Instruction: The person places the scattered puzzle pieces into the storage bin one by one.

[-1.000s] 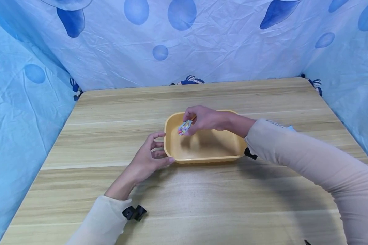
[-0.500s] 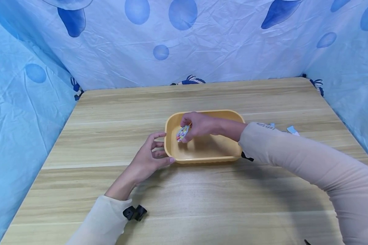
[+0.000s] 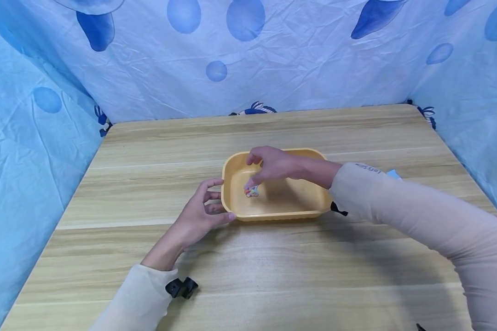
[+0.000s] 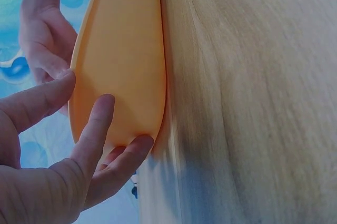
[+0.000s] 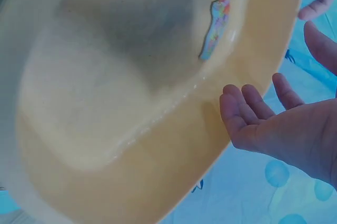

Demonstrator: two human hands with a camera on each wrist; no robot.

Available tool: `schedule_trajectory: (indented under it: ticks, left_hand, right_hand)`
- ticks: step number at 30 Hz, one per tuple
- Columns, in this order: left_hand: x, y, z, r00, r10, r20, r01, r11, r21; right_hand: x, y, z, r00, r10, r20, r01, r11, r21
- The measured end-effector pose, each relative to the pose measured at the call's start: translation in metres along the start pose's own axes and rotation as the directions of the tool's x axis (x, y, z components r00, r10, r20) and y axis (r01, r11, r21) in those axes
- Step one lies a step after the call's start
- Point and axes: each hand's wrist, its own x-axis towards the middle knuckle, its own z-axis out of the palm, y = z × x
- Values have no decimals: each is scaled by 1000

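Note:
A yellow plastic basin [image 3: 283, 215] stands on the wooden table. My left hand [image 3: 200, 209] is at its left end. In the left wrist view its fingertips [image 4: 105, 105] rest on the basin's outer wall [image 4: 124, 39], fingers extended and apart. Over the basin hovers my right hand [image 3: 273, 163], thumb and fingers parted, holding nothing. Just below its thumb a small flat multicoloured jigsaw puzzle piece [image 3: 251, 191] lies on the basin floor; part of it is hidden in the head view. The right wrist view shows the puzzle piece [image 5: 216, 28] apart from the right hand [image 5: 284, 124].
A light blue scrap [image 3: 393, 174] lies on the table beyond the right sleeve [image 3: 397, 211], which covers part of that side. Blue patterned sheets [image 3: 149, 64] hang behind the table and at both sides. A black wrist device [image 3: 181, 288] sits at the left cuff.
My right hand lowered the puzzle piece into the basin, let go of it, and rose slightly with its fingers spread. The left hand has stayed in place at the basin's end.

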Motion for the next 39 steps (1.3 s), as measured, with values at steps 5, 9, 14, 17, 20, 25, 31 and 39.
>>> schedule_trajectory:
  ticks: [5, 9, 14, 17, 20, 25, 31, 39]
  left_hand:
    - [-1, 0, 0, 1000, -3, -3, 3, 1000, 12]
    - [-1, 1, 1, 1000, -4, -2, 4, 1000, 15]
    - [0, 0, 2, 1000, -8, -8, 8, 1000, 22]
    - [0, 0, 2, 1000, -9, -12, 10, 1000, 15]
    - [0, 0, 2, 1000, -8, -15, 8, 1000, 10]
    - [-1, -1, 1, 1000, -5, -16, 5, 1000, 5]
    - [-1, -1, 1, 1000, -10, -18, 10, 1000, 7]
    - [-1, 0, 2, 1000, -12, -18, 12, 1000, 11]
  right_hand:
    - [-11, 1, -8, 999, -31, 38, 28, 995, 93]
    - [-20, 3, -11, 998, -48, 48, 41, 991, 129]
    - [-28, 4, -17, 999, -34, 30, 29, 990, 136]
    - [-33, 4, -22, 999, -32, 15, 29, 989, 148]
    - [-39, 6, -26, 999, -44, 1, 43, 984, 173]
    - [-47, 12, -35, 998, -52, -35, 58, 976, 209]
    - [-55, 21, -46, 997, -36, -61, 49, 969, 241]
    - [-72, 30, -61, 994, 8, -109, 19, 971, 240]
